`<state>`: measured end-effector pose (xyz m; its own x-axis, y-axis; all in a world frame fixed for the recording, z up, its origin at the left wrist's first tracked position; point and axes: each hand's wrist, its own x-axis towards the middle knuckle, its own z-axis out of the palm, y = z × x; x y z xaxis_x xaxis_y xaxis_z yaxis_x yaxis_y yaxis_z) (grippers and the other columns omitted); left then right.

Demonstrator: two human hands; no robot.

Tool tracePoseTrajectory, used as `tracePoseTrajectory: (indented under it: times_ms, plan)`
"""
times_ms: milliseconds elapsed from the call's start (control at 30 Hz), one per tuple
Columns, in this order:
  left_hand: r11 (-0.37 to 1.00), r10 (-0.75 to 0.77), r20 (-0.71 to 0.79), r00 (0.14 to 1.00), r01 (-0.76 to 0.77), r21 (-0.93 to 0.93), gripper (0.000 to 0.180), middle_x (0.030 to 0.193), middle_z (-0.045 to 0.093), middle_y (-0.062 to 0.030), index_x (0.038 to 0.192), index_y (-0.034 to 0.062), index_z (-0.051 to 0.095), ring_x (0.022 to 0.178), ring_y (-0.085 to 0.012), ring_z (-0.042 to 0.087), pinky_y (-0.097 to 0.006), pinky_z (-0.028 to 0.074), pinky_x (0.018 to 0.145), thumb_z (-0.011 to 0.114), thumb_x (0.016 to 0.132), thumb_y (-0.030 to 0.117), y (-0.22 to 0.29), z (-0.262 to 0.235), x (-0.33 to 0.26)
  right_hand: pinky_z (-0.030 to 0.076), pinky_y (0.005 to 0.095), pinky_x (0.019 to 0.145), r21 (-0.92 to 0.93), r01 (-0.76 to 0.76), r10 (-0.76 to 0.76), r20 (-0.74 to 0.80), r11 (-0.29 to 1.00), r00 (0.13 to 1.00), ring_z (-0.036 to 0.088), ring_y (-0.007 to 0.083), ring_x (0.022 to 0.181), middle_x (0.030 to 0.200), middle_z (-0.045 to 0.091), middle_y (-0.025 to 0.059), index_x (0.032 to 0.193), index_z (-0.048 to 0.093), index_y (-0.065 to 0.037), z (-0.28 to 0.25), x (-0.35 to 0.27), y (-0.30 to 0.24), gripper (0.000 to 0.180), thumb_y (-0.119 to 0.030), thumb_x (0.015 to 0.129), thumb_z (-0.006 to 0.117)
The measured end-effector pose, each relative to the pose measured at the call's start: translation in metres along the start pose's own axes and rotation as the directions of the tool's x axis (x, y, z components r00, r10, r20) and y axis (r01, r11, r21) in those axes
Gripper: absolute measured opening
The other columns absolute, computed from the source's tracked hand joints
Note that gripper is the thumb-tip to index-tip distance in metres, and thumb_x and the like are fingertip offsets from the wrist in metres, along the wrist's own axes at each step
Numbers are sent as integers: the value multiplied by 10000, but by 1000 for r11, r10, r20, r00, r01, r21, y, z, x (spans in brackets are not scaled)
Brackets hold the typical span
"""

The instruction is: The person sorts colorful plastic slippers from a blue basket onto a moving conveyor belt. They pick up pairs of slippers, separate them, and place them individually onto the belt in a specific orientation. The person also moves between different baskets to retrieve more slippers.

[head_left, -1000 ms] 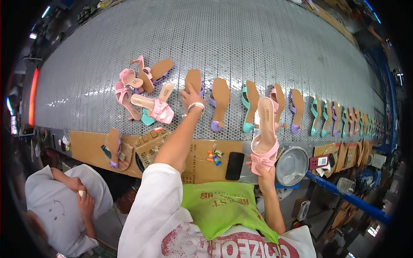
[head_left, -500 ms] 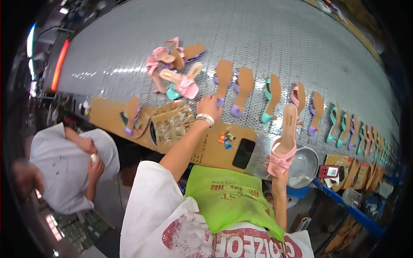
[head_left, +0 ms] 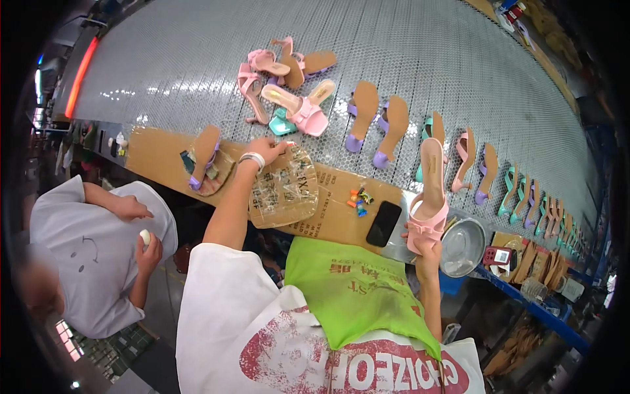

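Observation:
My right hand (head_left: 428, 248) grips a pink heeled sandal (head_left: 431, 187) by its strap end, with the insole facing up and the heel end pointing away from me. My left hand (head_left: 266, 150), with a white band at the wrist, is over the far edge of a rounded cardboard piece covered in clear tape (head_left: 285, 190). Its fingers are closed at a small red-and-white thing (head_left: 289, 143) too small to name. Just beyond lies a loose heap of pink sandals (head_left: 308, 117), with a turquoise sandal (head_left: 281, 123) partly under it.
Purple sandals (head_left: 362, 111) and others lie in a row on the metal mesh surface (head_left: 197, 79). Nearer are a black phone (head_left: 384, 223), small colourful wrapped pieces (head_left: 359, 200), a metal bowl (head_left: 462, 246) and a lone purple sandal (head_left: 207, 154). A co-worker (head_left: 105, 256) sits at left.
My left hand has moved left, away from the heel of a purple sandal in the row, to the taped cardboard's edge. My right hand keeps hold of the pink sandal. The view has shifted slightly.

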<state>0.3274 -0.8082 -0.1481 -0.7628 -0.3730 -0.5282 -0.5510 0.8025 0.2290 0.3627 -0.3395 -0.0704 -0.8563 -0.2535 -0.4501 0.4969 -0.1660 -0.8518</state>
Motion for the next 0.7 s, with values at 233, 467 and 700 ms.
tracePoseTrajectory:
  times_ms: [233, 467, 700]
  plan:
    - [998, 60, 70, 996, -62, 26, 593, 901, 644, -181, 869, 47, 678, 855, -324, 610, -387, 469, 784, 496, 729, 594, 2, -14, -10, 467, 340, 778, -61, -52, 55, 46, 997, 997, 611, 248, 863, 1030, 604, 166, 1076, 525, 70, 47, 6, -4, 414, -75, 689, 492]
    - [996, 87, 132, 987, -90, 20, 596, 895, 642, -184, 861, 58, 685, 854, -323, 609, -385, 476, 775, 508, 718, 609, 19, -19, -19, 475, 340, 783, -87, -65, 70, 65, 994, 995, 612, 241, 872, 1050, 597, 166, 1095, 512, 65, 61, 17, -3, 406, -57, 709, 479]
    - [967, 218, 175, 960, -237, 96, 534, 798, 637, -198, 817, 32, 676, 798, -352, 605, -398, 470, 768, 578, 711, 546, 12, 8, -31, 480, 338, 770, -58, -65, 69, 64, 996, 996, 616, 240, 866, 1046, 599, 163, 1099, 511, 63, 60, 17, 2, 413, -64, 707, 483]
